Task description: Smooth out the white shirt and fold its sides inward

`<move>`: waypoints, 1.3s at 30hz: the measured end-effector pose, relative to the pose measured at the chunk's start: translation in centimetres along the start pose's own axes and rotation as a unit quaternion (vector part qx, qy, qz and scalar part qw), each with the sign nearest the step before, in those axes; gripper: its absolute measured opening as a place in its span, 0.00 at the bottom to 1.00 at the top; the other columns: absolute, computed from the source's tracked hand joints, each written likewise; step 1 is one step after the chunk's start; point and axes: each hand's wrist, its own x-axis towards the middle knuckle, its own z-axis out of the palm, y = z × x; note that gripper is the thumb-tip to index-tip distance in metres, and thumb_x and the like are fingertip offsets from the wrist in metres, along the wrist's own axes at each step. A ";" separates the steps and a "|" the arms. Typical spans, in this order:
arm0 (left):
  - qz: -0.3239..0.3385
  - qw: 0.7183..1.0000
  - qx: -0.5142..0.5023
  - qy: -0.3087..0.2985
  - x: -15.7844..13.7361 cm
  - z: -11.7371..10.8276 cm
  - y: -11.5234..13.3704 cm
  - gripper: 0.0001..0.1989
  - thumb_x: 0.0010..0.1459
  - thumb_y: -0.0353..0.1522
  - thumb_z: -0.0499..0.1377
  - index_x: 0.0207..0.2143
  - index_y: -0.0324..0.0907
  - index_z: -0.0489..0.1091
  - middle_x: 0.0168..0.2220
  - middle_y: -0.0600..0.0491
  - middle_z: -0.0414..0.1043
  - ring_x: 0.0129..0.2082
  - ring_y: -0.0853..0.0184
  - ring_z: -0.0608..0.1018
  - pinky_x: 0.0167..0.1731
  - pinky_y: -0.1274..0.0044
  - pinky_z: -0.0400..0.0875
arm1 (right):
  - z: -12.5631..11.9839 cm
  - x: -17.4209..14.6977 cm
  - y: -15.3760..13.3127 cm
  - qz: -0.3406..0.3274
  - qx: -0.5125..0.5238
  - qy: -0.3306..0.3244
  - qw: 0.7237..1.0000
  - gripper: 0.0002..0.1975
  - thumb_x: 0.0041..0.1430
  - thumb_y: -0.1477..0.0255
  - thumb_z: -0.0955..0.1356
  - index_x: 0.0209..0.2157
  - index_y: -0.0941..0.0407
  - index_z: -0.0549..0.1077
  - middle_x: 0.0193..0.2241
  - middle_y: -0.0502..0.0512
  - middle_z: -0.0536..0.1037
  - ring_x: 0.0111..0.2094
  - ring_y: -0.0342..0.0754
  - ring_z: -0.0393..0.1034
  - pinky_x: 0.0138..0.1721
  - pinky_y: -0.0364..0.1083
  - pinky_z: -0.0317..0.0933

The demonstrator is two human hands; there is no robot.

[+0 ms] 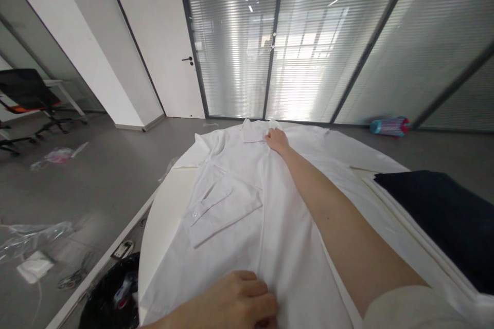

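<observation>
A white shirt lies spread flat on a white table, its collar at the far end and a buttoned chest pocket on the left side. My right hand reaches across the shirt and rests on the cloth just beside the collar, fingers curled onto it. My left hand is at the near edge, its fingers closed and pressing on the shirt's lower part. Whether either hand pinches the fabric is hard to tell.
A dark folded garment lies on the table's right side. A black bin stands on the floor at the near left, with plastic wrapping and a black chair further left. A bottle lies by the glass wall.
</observation>
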 end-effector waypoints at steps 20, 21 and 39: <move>-0.029 0.999 0.030 0.014 0.0 1.0 0.3 0.12 0.63 0.35 0.62 0.27 0.43 0.66 0.24 0.58 0.66 0.22 0.71 0.68 0.22 0.74 0.57 | 0.1 0.6 0.3 0.012 0.088 0.020 0.996 0.19 0.71 0.61 0.58 0.49 0.57 0.72 0.50 0.62 0.77 0.54 0.54 0.69 0.58 0.53 0.56; -0.037 0.999 0.032 0.013 0.6 0.2 0.4 0.11 0.64 0.35 0.60 0.28 0.42 0.67 0.24 0.57 0.67 0.22 0.70 0.69 0.22 0.74 0.57 | -0.4 0.7 0.3 0.015 0.096 0.025 0.995 0.21 0.72 0.61 0.55 0.52 0.57 0.71 0.52 0.61 0.76 0.55 0.53 0.68 0.58 0.52 0.57; -0.039 0.998 -0.021 -0.037 8.6 5.8 -3.8 0.39 0.60 0.58 0.52 0.68 0.50 0.57 0.70 0.49 0.51 0.70 0.42 0.48 0.66 0.49 0.38 | -0.1 -2.8 -1.5 0.013 0.044 -0.151 0.987 0.40 0.68 0.48 0.51 0.72 0.57 0.45 0.72 0.58 0.39 0.71 0.62 0.31 0.67 0.65 0.29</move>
